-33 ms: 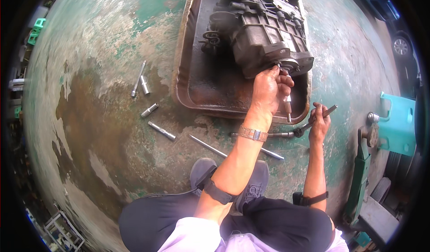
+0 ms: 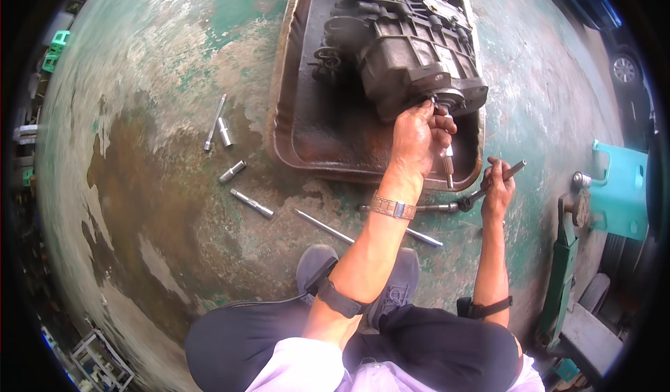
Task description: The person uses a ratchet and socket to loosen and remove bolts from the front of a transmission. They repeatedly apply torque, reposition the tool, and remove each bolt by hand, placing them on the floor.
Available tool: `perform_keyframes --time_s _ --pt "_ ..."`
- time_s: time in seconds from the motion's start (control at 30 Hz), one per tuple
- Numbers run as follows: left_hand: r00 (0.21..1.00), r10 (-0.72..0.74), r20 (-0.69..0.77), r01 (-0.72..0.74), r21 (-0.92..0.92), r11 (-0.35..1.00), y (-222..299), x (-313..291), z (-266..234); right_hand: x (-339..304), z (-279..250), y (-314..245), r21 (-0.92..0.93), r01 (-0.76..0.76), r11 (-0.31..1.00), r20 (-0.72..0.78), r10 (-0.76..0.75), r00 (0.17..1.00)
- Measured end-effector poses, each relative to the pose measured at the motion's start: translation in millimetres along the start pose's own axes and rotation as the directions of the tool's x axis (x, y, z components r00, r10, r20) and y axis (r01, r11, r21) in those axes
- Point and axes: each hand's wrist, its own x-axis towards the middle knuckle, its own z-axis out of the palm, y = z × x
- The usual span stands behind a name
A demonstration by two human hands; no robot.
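Observation:
A grey metal gearbox lies in a rusty, oil-stained metal tray in front of me. Out of its near end sticks a splined shaft. My left hand reaches up beside this shaft, with thumb and fingers pinched against the gearbox's near face. What small part they grip there is mostly hidden by the fingers. To the right of the tray, my right hand is wrapped round the handle of a ratchet wrench. A shiny extension bar runs left from the wrench's head, low over the floor.
Several sockets and bars lie on the worn green floor at left, including a long socket and a short socket. A thin rod passes beneath my left forearm. At right stand a turquoise plastic stool and a green floor jack.

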Motion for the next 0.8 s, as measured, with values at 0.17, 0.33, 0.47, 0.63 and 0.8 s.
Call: perform_keyframes --time_s 0.17,0.33,0.47,0.63,0.8 --pt "0.999 0.025 -0.048 -0.022 0.048 0.999 -1 -2 -1 2 -1 4 0.013 -0.011 1.000 -0.035 0.011 0.999" --pt "0.999 -0.026 -0.044 0.033 0.159 0.987 -2 -2 3 4 0 5 0.023 -0.007 1.000 -0.018 0.008 1.000" --pt "1.000 -0.007 0.001 0.007 0.222 0.975 -16 -11 12 3 1 3 0.031 -0.007 0.999 -0.016 0.007 1.000" --pt "0.992 0.099 -0.080 -0.065 0.347 0.936 -24 -27 19 4 0 3 0.050 -0.002 0.999 -0.007 0.002 1.000" --pt "0.864 0.453 -0.219 -0.334 0.424 0.842 -26 -49 -5 10 0 7 0.031 0.001 1.000 -0.042 0.000 0.999"
